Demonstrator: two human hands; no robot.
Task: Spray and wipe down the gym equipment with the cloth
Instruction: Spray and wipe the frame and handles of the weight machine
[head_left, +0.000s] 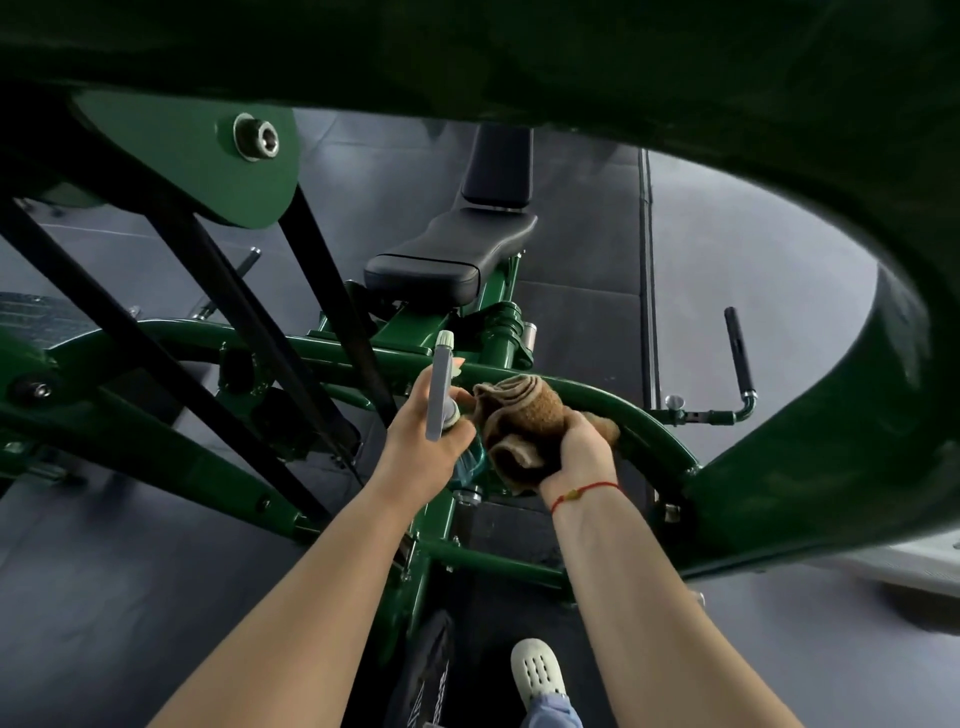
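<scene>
A dark green gym machine fills the view, with a curved green frame tube (649, 431) running across the middle. My right hand (576, 452) grips a bunched brown cloth (524, 415) and holds it against that tube. My left hand (421, 431) grips a spray bottle (441, 384) with a grey head, white nozzle and teal body, right beside the cloth. The nozzle points away from me toward the frame.
A black padded seat and backrest (457, 254) stand beyond the frame. Black bars (234, 291) slant across the left. A thick green arm (831, 441) arcs over the top and right. A black-gripped handle (740, 358) sticks up at right. My white shoe (537, 670) stands on the grey floor.
</scene>
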